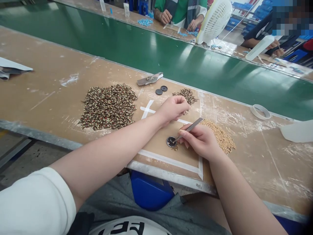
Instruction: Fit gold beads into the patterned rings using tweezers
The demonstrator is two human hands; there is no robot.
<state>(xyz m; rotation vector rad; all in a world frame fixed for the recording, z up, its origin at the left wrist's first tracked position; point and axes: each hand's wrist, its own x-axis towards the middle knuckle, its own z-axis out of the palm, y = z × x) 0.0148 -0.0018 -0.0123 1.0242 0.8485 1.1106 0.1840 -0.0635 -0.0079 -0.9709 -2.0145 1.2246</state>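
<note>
In my right hand is a pair of metal tweezers, their tips down at a small round black dish on the table. My left hand is held closed, thumb against fingers, just in front of a small pile of dark and gold pieces. Whatever lies between those fingertips is too small to make out. Beside my right hand spreads a pile of tiny tan pieces. A much larger heap of small dark, cream and red pieces lies to the left of my left hand.
Two black round lids and a crumpled grey wrapper lie near the green belt. White tape marks the brown table. A tape roll sits at right. Across the belt, a fan stands near two people at work.
</note>
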